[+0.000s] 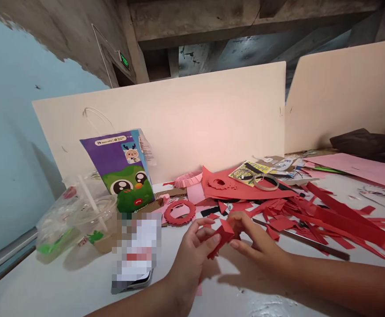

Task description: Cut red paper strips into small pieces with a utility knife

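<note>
A small piece of folded red paper (224, 236) is held above the white table in front of me. My left hand (195, 246) grips it, thumb across the near face and fingers curled behind. At its right edge is my right hand (257, 242), its bent index finger beside the raised flap and its thumb lower down; the fingertips behind the paper are partly hidden. Just beyond my left hand lies a red paper ring (179, 213) with a notched outer edge. A pink pleated paper ring (188, 179) stands farther back.
Red paper scraps (298, 215) cover the right side, with a long metal ruler (314, 245) among them. Tape rolls (265, 182) lie on red sheets behind. To the left are a phone (141, 281), a plastic cup (103, 229) with a straw and a purple-green paper bag (120, 171).
</note>
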Available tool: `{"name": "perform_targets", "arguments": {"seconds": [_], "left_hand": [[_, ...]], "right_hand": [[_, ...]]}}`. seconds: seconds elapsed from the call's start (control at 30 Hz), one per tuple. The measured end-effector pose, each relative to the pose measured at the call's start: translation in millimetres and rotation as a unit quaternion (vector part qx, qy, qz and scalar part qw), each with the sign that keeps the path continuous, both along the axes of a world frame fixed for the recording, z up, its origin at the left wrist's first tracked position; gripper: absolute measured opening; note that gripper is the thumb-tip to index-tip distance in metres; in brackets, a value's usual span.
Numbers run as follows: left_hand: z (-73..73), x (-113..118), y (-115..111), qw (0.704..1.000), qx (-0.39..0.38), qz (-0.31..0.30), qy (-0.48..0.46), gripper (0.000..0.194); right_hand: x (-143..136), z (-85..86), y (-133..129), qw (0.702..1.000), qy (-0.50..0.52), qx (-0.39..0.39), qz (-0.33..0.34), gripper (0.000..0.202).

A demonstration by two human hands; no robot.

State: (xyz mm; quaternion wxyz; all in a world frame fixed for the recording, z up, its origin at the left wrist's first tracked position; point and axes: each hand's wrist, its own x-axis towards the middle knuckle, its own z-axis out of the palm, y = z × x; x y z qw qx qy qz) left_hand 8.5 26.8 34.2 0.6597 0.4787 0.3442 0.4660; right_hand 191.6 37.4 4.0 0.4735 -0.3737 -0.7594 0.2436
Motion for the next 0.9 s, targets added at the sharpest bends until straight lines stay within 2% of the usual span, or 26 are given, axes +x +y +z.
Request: {"name": "perform_targets", "arguments": {"seconds": [0.13,0.27,0.47,0.6,0.9], "left_hand": [[4.8,4.0,-5.0,0.998,0.001,0.049,0.049,0.027],[9.1,7.1,-7.1,0.994,0.005,0.058,0.092,0.03],[6.3,5.8,-8.6,0.988,-0.032,0.002,0.152,0.022],[4.2,5.2,-9.6,0.987,-0.013,-0.035,0.154,0.015],[-0.1,2.4,-10.6,0.979,0.016,-0.081,0.188,0.035]], "right_hand": [[-0.7,4.4,-1.0,1.0,0.006,-0.018,0.005,0.03],[1.8,8.5,0.5,1.0,0.01,-0.023,0.0,0.023],[5.2,14.6,0.6,0.999,0.024,-0.027,0.011,0.033],[6.0,16.5,-2.3,0.999,0.022,-0.015,0.041,0.032],[8.1,16.0,-9.0,0.996,0.031,-0.016,0.078,0.029]]}}
